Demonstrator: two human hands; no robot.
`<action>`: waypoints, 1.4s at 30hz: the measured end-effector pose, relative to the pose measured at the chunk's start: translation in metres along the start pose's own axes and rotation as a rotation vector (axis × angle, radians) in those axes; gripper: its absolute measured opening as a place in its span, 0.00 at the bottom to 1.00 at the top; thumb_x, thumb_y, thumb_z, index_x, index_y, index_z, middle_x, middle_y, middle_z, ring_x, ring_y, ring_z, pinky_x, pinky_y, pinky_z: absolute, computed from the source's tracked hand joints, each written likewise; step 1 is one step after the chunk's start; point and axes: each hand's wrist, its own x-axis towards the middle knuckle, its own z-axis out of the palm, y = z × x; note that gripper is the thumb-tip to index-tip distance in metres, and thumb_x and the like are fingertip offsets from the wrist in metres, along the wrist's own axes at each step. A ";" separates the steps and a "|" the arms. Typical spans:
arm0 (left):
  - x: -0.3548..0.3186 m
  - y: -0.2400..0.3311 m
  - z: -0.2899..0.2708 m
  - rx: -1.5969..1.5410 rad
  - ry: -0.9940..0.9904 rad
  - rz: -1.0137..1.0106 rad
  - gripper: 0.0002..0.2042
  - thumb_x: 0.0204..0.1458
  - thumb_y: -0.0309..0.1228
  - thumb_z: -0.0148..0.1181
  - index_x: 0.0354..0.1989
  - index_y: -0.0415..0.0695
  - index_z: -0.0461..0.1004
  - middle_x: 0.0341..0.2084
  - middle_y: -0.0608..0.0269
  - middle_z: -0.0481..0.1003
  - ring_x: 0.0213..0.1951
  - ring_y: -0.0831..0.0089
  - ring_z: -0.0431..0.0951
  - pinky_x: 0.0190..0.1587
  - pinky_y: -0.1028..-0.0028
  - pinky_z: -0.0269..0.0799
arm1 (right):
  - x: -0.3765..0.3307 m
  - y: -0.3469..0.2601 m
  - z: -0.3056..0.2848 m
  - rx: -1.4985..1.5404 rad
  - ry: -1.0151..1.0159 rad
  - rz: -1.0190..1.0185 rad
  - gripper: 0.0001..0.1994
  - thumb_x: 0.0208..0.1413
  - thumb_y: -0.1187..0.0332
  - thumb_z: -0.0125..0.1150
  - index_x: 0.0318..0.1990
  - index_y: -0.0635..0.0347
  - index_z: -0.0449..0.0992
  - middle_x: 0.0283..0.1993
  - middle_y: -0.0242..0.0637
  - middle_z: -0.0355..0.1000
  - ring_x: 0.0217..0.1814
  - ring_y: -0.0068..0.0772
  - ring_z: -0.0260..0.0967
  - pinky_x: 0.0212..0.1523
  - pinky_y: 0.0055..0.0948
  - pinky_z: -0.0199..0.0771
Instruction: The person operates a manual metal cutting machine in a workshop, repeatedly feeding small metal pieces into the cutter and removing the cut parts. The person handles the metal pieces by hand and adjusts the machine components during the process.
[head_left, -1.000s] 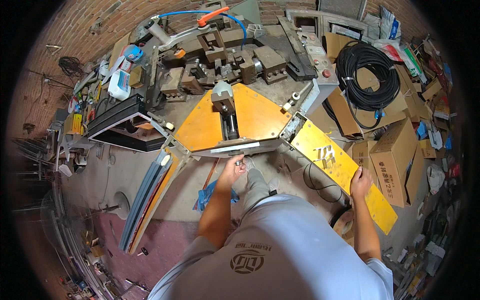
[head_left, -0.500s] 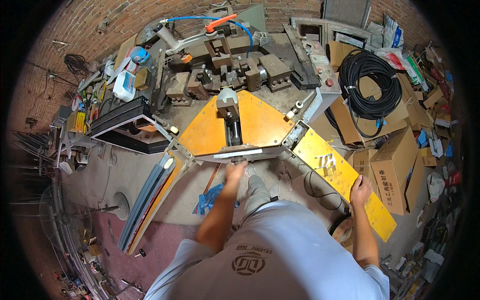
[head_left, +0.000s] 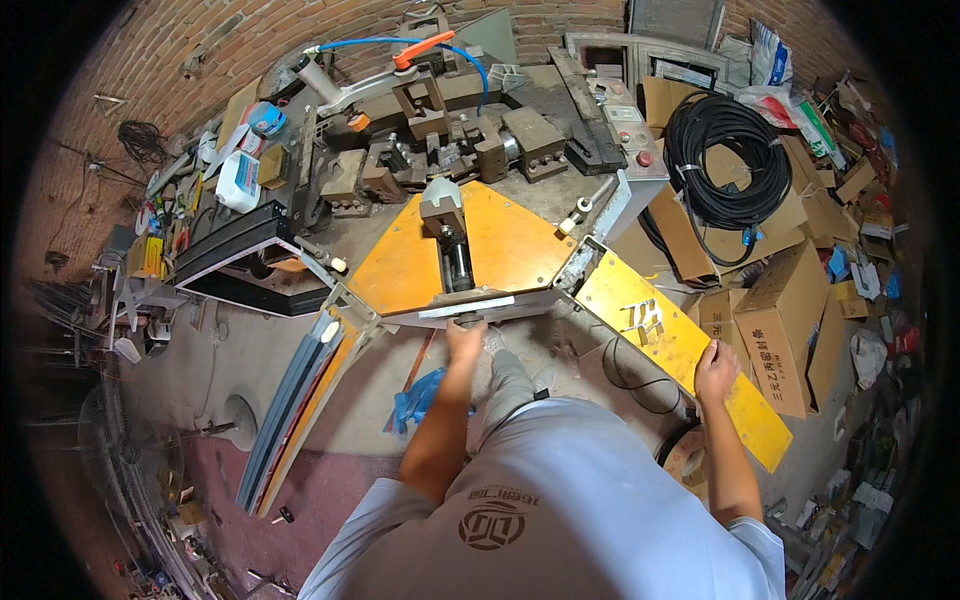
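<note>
Knob (head_left: pixel 466 319) is clasped by left hand (head_left: pixel 465 342), perhaps for control. Right hand (head_left: pixel 717 373) is seemingly propped on board (head_left: pixel 668 348), grip unclear.

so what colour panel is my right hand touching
The panel is yellow, clearest in the head view.

A workshop: a heavy grey steel machine (head_left: pixel 441 207) with orange-yellow plates (head_left: pixel 520 240), a rough reddish brick wall (head_left: pixel 270 50) behind the machine, a thick black coil (head_left: pixel 768 165) and brown cardboard boxes (head_left: pixel 785 310) right of it, a white plastic jug (head_left: pixel 238 182) left of it
</note>
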 end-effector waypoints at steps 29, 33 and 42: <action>-0.004 -0.009 0.010 0.256 0.324 0.330 0.15 0.47 0.27 0.68 0.43 0.42 0.74 0.33 0.63 0.78 0.32 0.71 0.78 0.40 0.61 0.77 | -0.001 0.004 0.003 -0.013 0.005 -0.014 0.15 0.67 0.61 0.50 0.40 0.63 0.77 0.41 0.48 0.73 0.46 0.54 0.68 0.54 0.49 0.64; -0.002 -0.009 0.001 -0.570 -0.288 -0.247 0.14 0.47 0.27 0.68 0.42 0.42 0.72 0.32 0.63 0.77 0.32 0.68 0.78 0.39 0.62 0.77 | -0.001 0.001 0.001 0.005 0.028 -0.031 0.14 0.67 0.62 0.50 0.39 0.64 0.77 0.39 0.49 0.73 0.45 0.55 0.68 0.53 0.49 0.64; 0.010 -0.025 0.002 0.087 0.134 0.102 0.17 0.48 0.25 0.67 0.46 0.41 0.70 0.33 0.63 0.76 0.33 0.76 0.76 0.41 0.66 0.76 | 0.000 0.003 0.003 0.005 0.038 -0.016 0.14 0.66 0.62 0.51 0.41 0.63 0.78 0.41 0.48 0.73 0.47 0.54 0.68 0.53 0.49 0.64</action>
